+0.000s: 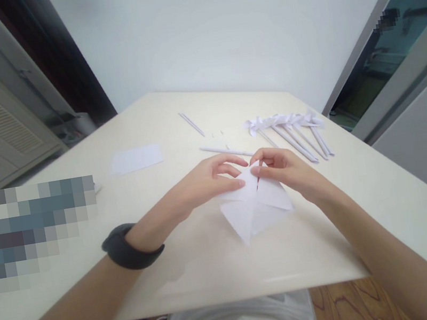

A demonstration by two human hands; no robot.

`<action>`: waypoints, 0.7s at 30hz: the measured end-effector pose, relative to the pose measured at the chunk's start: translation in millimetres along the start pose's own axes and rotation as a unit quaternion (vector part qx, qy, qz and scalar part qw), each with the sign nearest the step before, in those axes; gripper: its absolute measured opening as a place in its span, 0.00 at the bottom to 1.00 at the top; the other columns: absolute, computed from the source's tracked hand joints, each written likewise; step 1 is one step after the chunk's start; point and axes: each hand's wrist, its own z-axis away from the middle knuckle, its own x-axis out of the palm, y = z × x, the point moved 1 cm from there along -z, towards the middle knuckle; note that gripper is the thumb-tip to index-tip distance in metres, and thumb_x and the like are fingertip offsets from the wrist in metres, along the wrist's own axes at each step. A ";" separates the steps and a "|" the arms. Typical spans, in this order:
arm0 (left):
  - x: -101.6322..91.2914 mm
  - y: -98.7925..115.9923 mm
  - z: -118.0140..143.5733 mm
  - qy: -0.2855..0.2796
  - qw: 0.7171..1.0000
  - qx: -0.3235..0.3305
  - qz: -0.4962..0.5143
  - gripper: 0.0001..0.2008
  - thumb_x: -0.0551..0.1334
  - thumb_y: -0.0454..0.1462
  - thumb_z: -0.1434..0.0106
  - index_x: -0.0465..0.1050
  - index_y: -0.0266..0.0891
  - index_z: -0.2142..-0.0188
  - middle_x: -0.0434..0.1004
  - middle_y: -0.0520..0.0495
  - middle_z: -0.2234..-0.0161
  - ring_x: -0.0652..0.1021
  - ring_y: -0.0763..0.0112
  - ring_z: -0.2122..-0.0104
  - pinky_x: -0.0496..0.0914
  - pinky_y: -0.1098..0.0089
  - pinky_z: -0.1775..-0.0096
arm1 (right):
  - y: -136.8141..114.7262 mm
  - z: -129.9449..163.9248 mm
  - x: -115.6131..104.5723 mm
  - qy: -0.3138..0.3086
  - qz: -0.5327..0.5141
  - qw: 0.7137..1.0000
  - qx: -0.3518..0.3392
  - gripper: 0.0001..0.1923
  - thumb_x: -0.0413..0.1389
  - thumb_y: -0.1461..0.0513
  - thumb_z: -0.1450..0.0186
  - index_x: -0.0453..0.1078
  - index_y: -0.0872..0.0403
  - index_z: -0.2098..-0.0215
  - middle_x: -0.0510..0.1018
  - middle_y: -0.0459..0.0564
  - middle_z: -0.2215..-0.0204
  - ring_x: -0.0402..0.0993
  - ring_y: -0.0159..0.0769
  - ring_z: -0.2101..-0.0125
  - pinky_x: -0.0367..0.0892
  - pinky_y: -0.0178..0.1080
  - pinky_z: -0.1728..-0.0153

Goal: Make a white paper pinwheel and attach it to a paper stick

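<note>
A white paper sheet with cut, partly folded flaps [257, 204] is held just over the near middle of the table. My left hand [222, 177] pinches its upper left part, thumb on top and fingers behind. At its upper edge, my right hand [277, 167] pinches a flap between thumb and forefinger. A narrow slit shows between the flaps by my right thumb. Just beyond my hands lies a rolled paper stick [222, 151]. To the right rest several white paper pinwheels [280, 122] on rolled paper sticks.
Flat white paper [138, 158] lies at the left of the cream table [198, 270]. Two thin paper sticks [191, 124] and small paper scraps [222, 132] lie farther back. A white wall [194, 38] stands behind the table. A blurred-out patch covers the left side.
</note>
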 end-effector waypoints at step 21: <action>4.1 -8.2 -3.6 0.044 0.998 -0.041 -0.023 0.12 0.63 0.41 0.47 0.73 0.40 0.63 0.77 0.47 0.63 0.77 0.62 0.65 0.68 0.66 0.65 | 7.6 -3.4 7.4 0.046 0.053 0.997 -0.036 0.05 0.54 0.59 0.39 0.67 0.53 0.67 0.72 0.46 0.72 0.68 0.29 0.74 0.58 0.31 0.80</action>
